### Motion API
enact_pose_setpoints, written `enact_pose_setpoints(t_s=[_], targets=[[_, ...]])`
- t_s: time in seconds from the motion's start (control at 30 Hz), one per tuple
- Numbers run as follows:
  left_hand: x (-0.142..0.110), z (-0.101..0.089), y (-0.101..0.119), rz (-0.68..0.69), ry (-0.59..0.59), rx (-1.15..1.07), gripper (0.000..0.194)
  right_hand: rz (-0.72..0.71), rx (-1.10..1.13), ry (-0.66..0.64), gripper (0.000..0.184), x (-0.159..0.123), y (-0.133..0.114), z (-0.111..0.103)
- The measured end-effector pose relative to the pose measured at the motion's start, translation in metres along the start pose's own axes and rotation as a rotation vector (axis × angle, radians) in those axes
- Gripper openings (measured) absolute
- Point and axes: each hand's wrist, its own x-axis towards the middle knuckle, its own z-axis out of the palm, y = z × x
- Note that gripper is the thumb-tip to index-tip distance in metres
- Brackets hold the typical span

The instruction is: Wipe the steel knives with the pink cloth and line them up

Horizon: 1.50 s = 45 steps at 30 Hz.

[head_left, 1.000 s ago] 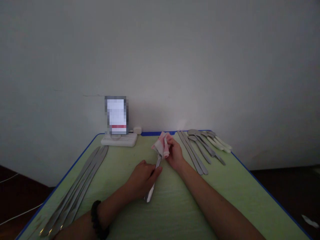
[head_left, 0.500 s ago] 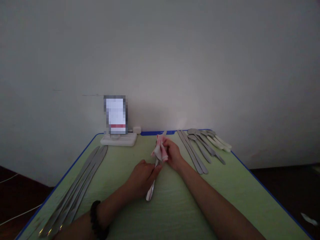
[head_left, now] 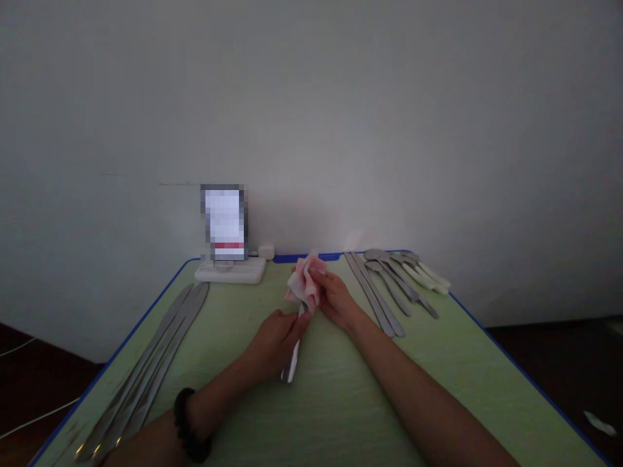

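My left hand [head_left: 280,344] is closed around the handle of a metal table knife [head_left: 291,366], whose shiny end points toward me. A pink and white cloth [head_left: 305,282] is wrapped around the knife's upper part, hiding the blade. With thumb and fingers, my right hand [head_left: 335,298] pinches this cloth from the right side. Both hands are close together over the middle of the table.
On the left of the green table [head_left: 233,421] lie several long table knives [head_left: 160,350]. To the right are two long flat metal utensils [head_left: 374,295], metal spoons [head_left: 389,285] and white-handled cutlery [head_left: 418,272]. A lit screen [head_left: 224,220] stands on a white base [head_left: 231,271] near the wall.
My right hand and the cloth have shifted slightly left. The cloth is bunched differently and now covers the knife's far tip, which showed before. My left hand keeps its hold on the handle.
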Motion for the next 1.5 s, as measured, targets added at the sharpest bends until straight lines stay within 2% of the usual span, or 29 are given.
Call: enact_pose_setpoints(t_s=[0.13,0.53,0.8,1.1,1.3,1.5], targets=[[0.0015,0.0013,-0.0012,-0.013,-0.001,-0.064,0.044,0.012,-0.031,-0.026,0.026,-0.0020,0.0003,0.0002],[0.0020,0.0006,-0.0003,0.015,-0.042,0.097,0.041,-0.044,-0.018,0.026,0.029,0.0015,0.0030,0.0029],[0.0015,0.0002,0.0002,0.001,-0.015,0.028,0.043,-0.043,-0.153,0.018,0.028,-0.0013,0.0054,0.0040],[0.0021,0.0011,0.0001,-0.008,0.004,-0.007,0.044,0.008,-0.151,0.001,0.028,-0.0024,0.0023,0.0022],[0.0024,0.0023,-0.0016,-0.014,0.004,-0.017,0.045,-0.020,-0.214,0.027,0.029,-0.0010,0.0053,0.0030],[0.0018,-0.0004,0.0022,-0.046,0.006,-0.204,0.048,-0.045,-0.229,0.030,0.030,-0.0008,0.0066,0.0031]])
